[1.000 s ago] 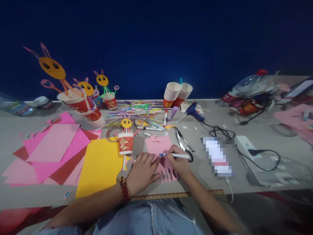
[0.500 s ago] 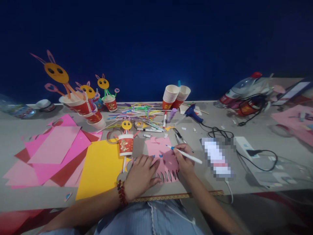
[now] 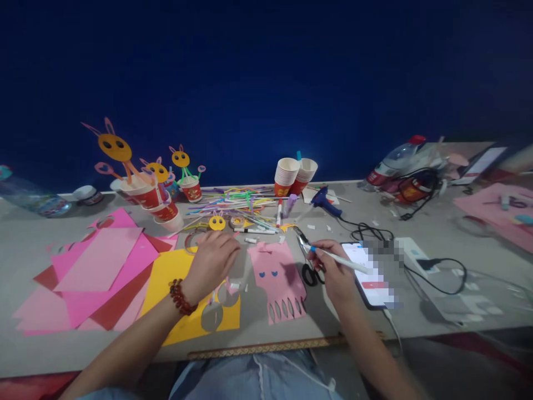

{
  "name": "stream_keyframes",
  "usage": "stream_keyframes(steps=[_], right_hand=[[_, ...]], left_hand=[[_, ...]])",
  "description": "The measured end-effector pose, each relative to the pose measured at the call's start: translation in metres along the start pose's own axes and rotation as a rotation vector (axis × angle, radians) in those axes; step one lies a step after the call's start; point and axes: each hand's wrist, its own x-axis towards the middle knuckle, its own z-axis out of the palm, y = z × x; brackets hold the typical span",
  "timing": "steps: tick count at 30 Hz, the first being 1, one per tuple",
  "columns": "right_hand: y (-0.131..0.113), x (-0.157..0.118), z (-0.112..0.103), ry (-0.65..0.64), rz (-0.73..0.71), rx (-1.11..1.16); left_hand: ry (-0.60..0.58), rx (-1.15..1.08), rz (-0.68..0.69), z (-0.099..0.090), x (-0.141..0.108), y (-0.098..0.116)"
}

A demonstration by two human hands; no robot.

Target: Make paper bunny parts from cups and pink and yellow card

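Note:
My left hand (image 3: 213,260), a beaded bracelet at its wrist, is curled over the red paper cup that carries a small yellow rabbit face (image 3: 217,220). The cup is hidden behind my fingers, and the face peeks out above them. In my right hand (image 3: 333,266) is a white marker (image 3: 345,261), its blue tip pointing up and left. Between my hands lies a pink paper sheet (image 3: 283,278) with two small blue hearts drawn on it and a row of slots cut near its lower edge. Black-handled scissors (image 3: 310,274) lie under the marker, partly covered by my right hand.
At left, pink and red sheets (image 3: 100,261) overlap a yellow sheet (image 3: 166,278). Finished rabbit cups (image 3: 191,191) stand behind. Coloured sticks (image 3: 237,200), stacked paper cups (image 3: 287,175) and a blue glue gun (image 3: 327,203) are at the back. A phone (image 3: 366,272) lies right.
My left hand has lifted off the pink sheet and moved left and up over the rabbit cup. My right hand has drawn the marker right, away from the sheet.

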Motion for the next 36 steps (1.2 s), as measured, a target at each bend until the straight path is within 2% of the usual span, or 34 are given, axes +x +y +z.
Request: stream_keyframes(steps=[2,5,8,11,14,18,22,24,36], right_hand=[[-0.003,0.001,0.006,-0.041,0.026,-0.004],[-0.003,0.0,0.022,-0.08,0.013,-0.018],[0.0,-0.001,0.036,-0.101,-0.006,-0.02],[0.004,-0.001,0.039,-0.116,0.007,-0.043],[0.005,-0.003,0.034,-0.128,0.012,-0.02],[0.0,-0.011,0.027,-0.149,0.01,0.071],[-0.009,-0.02,0.031,-0.166,0.007,0.157],[-0.012,-0.024,0.035,-0.181,-0.005,0.176],[-0.023,-0.033,0.043,-0.254,-0.06,0.062]], left_hand=[[-0.024,0.107,-0.005,0.005,0.015,-0.001],[-0.161,0.273,0.058,0.024,0.039,0.007],[-0.205,0.279,0.083,0.047,0.06,0.012],[-0.214,0.266,0.074,0.058,0.069,0.012],[-0.194,0.224,0.077,0.052,0.066,0.011],[-0.156,0.124,0.072,0.029,0.048,0.013],[-0.096,-0.292,0.017,0.011,0.026,0.023],[-0.072,-0.402,0.004,0.006,0.019,0.027],[-0.032,-0.394,0.06,0.003,0.009,0.033]])
